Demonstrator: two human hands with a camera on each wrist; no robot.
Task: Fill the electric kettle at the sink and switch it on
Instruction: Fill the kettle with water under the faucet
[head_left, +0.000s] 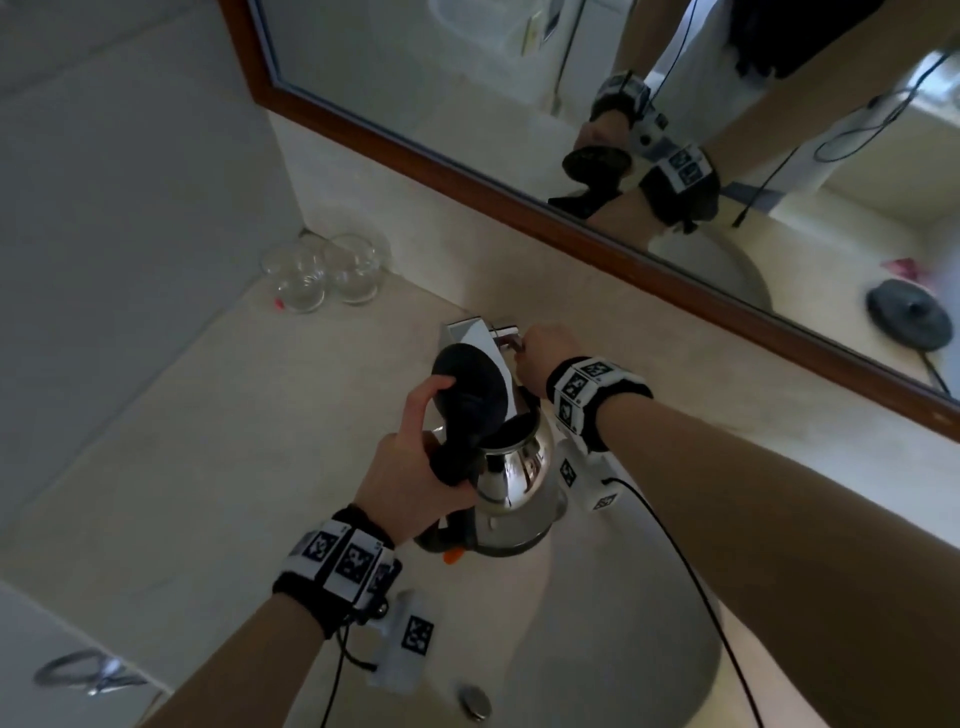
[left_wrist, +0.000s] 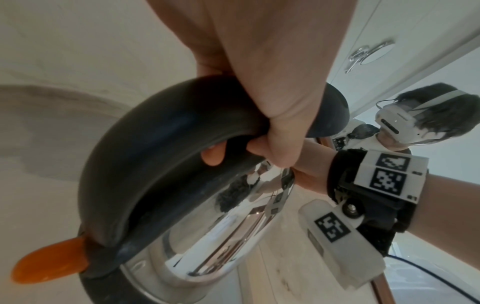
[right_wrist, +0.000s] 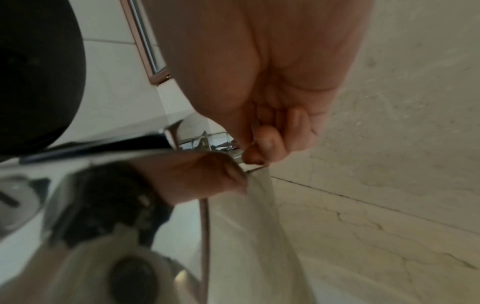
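My left hand (head_left: 415, 462) grips the black handle (left_wrist: 166, 164) of the steel electric kettle (head_left: 514, 483) and holds it over the sink basin (head_left: 613, 639). The kettle's black lid (head_left: 470, 384) stands open, and its mouth sits just under the chrome faucet (head_left: 475, 332). An orange switch (left_wrist: 52, 265) sticks out at the foot of the handle. My right hand (head_left: 543, 348) reaches over the kettle, its fingers (right_wrist: 267, 148) curled on the faucet lever (head_left: 511, 338). I see no water stream.
Two empty glasses (head_left: 322, 275) stand on the counter at the back left corner. The wood-framed mirror (head_left: 467, 161) behind the faucet reflects the black kettle base (head_left: 909, 314) at the right. The drain (head_left: 474, 701) lies at the basin's near end.
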